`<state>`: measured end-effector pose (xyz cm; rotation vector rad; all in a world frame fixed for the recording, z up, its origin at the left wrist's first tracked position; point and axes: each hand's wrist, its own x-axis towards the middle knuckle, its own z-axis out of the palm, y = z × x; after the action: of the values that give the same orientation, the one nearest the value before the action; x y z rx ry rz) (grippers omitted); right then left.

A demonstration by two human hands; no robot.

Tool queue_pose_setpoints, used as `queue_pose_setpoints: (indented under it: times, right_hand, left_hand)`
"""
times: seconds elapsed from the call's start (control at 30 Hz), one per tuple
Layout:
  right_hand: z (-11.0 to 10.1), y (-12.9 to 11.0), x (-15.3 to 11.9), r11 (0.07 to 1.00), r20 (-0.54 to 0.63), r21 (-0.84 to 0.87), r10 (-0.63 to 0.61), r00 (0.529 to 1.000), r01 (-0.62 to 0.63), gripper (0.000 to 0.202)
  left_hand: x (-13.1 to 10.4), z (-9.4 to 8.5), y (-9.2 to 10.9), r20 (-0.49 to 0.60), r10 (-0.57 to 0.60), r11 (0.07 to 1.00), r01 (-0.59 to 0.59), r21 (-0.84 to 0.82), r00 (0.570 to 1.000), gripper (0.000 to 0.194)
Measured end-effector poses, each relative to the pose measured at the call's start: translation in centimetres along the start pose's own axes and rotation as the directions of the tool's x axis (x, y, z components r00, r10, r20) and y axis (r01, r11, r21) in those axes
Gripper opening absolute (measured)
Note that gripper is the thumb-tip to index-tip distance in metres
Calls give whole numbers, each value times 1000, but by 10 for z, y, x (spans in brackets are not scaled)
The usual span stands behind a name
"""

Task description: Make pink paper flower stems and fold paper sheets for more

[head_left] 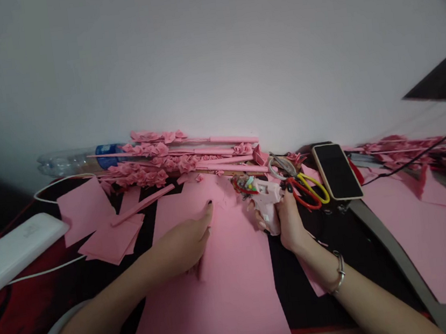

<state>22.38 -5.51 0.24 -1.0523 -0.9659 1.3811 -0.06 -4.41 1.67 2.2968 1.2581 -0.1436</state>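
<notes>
My left hand (189, 241) is closed around a rolled pink paper tube (205, 264), which slants over several large pink paper sheets (247, 294). Part of the tube is hidden under the fingers. In my right hand (289, 221) is a white glue gun (266, 199), gripped by its handle. Its nozzle points left, toward the tube, and the two are apart. Colourful bits cover the front of the gun. Just right of the gun lie scissors (309, 191) with red and yellow handles.
Pink paper flowers on stems (182, 164) lie along the wall beside a plastic bottle (71, 161). A phone (337, 171) rests at right, near more pink sheets (431, 239). Small paper squares (113, 237) and a white oblong device (21, 248) with a cable are at left.
</notes>
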Motion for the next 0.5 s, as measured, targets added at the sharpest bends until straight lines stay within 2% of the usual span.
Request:
queue_pose_setpoints:
  times: [0.07,0.17,0.37,0.5]
  right_hand:
    - [0,1,0,1000,-11,10,2,1000,-2,66]
    - [1,0,-1,999,-39,38,-6,999,8,62]
    - [1,1,-1,999,-51,47,-8,999,11,60]
    - [1,0,0,998,-65,60,-15,998,19,59]
  left_hand:
    - [1,4,0,-43,-6,991,12,133,999,60]
    - [3,7,0,-46,-10,966,22,256,999,69]
    - [4,4,9,-10,-96,956,95,277,995,74]
    - [2,2,14,-27,-103,966,107,237,994,69]
